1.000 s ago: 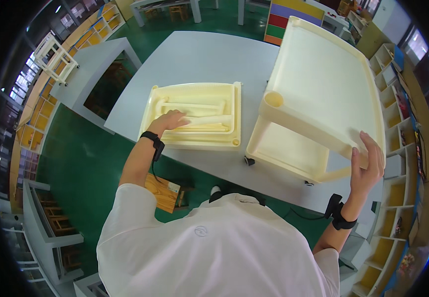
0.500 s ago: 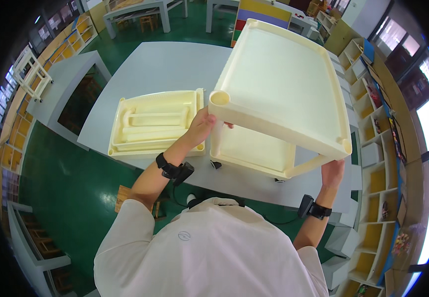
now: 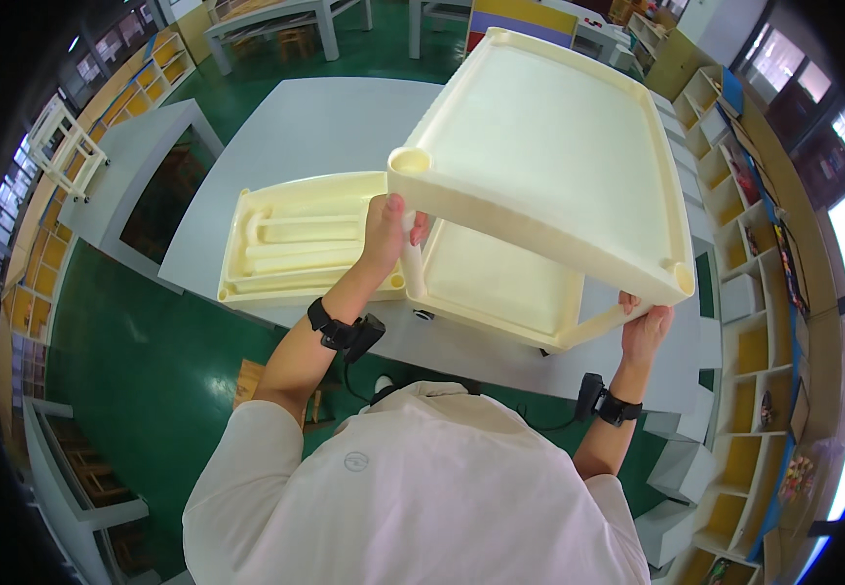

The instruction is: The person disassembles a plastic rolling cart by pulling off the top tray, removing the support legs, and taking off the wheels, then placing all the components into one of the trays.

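A cream plastic trolley (image 3: 549, 146) with two shelves stands before me on the grey table, right of the middle. Its top shelf hides much of the lower shelf (image 3: 505, 278). Below that shelf a dark caster (image 3: 423, 315) shows. My left hand (image 3: 385, 234) is closed around the near left post, just under the top shelf's corner. At the near right corner, my right hand (image 3: 645, 330) is wrapped around the other post, fingers partly hidden behind it. Left of the trolley lies a cream tray (image 3: 237, 263) holding a tube-shaped part (image 3: 296, 222).
The grey table (image 3: 325, 127) extends behind the tray. A small white trolley (image 3: 70, 156) stands on another table at the far left. Open shelving (image 3: 739, 385) lines the right side. A wooden stool (image 3: 247, 378) is beneath the table's near edge.
The trolley's top has shifted up and leftward at its near left corner, now overlapping the tray's right end. Both hands moved with it; my right hand's fingertips now show around the post.
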The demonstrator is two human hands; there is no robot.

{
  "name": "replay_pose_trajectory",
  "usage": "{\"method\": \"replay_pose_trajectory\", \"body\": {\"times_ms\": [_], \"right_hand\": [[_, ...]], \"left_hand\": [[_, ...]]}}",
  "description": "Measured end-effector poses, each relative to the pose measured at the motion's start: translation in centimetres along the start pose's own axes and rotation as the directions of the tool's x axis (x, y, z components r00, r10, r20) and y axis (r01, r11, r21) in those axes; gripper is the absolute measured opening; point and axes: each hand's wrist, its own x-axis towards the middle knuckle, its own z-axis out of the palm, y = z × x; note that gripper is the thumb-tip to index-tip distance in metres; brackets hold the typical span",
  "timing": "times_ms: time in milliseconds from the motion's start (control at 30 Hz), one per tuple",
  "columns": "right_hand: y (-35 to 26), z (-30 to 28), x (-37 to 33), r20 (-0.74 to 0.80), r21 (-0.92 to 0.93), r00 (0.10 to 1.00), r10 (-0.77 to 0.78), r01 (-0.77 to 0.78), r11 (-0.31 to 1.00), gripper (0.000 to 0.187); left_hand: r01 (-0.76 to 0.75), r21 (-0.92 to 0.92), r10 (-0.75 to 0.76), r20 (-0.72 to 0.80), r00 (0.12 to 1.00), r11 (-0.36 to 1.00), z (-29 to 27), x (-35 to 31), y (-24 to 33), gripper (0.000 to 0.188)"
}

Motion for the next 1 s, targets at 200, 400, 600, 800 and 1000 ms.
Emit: {"method": "replay_pose_trajectory", "body": {"times_ms": [200, 400, 600, 800, 1000], "right_hand": [[-0.3, 0.4, -1.1, -0.096, -0.042, 0.995, -0.017, 0.013, 0.999, 0.063], [-2.8, 1.9, -1.2, -0.348, -0.053, 0.932, 0.103, -0.129, 0.99, 0.057], [-2.4, 3.8, -2.1, -0.041, -0.217, 0.983, 0.178, -0.182, 0.959, 0.054], [-4.6, 11.3, -1.2, 0.226, -0.508, 0.962, 0.156, -0.02, 0.861, 0.043], [-7.1, 2.4, -2.0, -0.346, -0.633, 0.838, -0.421, 0.122, 0.764, 0.017]], "left_hand": [[-0.001, 0.008, 0.001, 0.0, 1.0, 1.0, 0.4, 0.3, -0.4, 0.07], [-0.037, -0.013, 0.036, -0.007, 0.999, 0.999, 1.8, 1.3, -1.8, 0.071], [-0.023, 0.104, 0.031, -0.078, 0.996, 0.994, -0.7, 8.9, -5.5, 0.058], [0.151, 0.066, -0.143, -0.106, 0.984, 0.986, 3.0, 7.5, -6.3, 0.062], [0.096, 0.118, -0.128, 0.301, 0.945, 0.988, 5.2, 4.0, -5.7, 0.043]]}}
